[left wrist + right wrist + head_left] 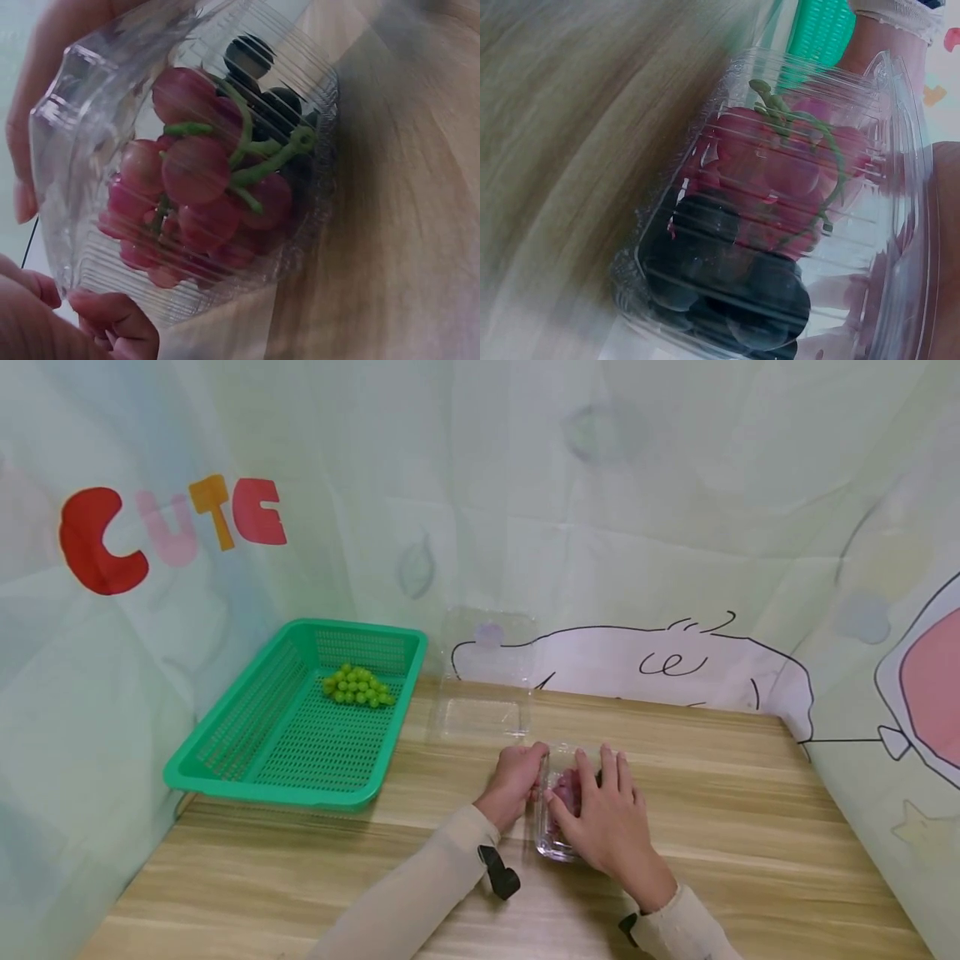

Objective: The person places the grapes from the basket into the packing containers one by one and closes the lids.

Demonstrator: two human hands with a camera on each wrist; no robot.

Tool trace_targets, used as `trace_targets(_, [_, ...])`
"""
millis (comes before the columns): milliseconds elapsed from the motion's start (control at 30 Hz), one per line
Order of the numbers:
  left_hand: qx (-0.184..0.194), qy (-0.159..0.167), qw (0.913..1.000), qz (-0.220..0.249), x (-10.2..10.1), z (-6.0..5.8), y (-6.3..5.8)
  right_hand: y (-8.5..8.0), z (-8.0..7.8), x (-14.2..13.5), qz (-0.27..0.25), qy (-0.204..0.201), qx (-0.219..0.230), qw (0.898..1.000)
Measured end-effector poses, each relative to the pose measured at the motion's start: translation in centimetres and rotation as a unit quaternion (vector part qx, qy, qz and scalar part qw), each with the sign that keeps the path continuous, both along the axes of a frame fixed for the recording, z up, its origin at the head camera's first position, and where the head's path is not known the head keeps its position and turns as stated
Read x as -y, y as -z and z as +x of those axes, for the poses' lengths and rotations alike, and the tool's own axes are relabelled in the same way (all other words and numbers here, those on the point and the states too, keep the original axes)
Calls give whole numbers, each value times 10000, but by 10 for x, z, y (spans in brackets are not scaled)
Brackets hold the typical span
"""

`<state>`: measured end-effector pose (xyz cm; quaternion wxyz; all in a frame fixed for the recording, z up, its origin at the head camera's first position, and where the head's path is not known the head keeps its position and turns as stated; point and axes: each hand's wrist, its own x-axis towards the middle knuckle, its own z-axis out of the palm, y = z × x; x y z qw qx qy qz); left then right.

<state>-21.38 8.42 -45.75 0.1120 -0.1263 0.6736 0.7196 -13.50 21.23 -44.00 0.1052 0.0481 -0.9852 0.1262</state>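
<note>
A clear plastic clamshell box [552, 850] lies on the table in front of me. Through its ribbed walls the left wrist view shows a bunch of red grapes [196, 169] with a green stem. Dark, nearly black grapes [769, 300] fill the other end, as seen in the right wrist view. My left hand [512, 782] pinches the box's left rim with curled fingers. Spread fairly straight, the fingers of my right hand [611, 822] rest across the top of the box and hide part of it.
To the left stands a green plastic basket [300, 795] with a bunch of green grapes [356, 686] inside. Another clear box [483, 718], its lid raised, stands behind my hands by the back wall. Printed cloth [480, 510] encloses the wooden table [735, 827].
</note>
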Motion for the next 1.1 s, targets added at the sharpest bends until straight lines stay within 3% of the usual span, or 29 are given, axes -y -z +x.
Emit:
trace_targets(367, [115,-119,9996,218,-3,-6,1,1,1,0,-69,52,88,9999])
trace_targets(633, [208,74,9996,178,2,-8,1,3,1,0,-28,57,9,10000])
trace_targets(1100, [17,201,9995,233,6,-10,8,5,0,0,-37,44,-6,10000])
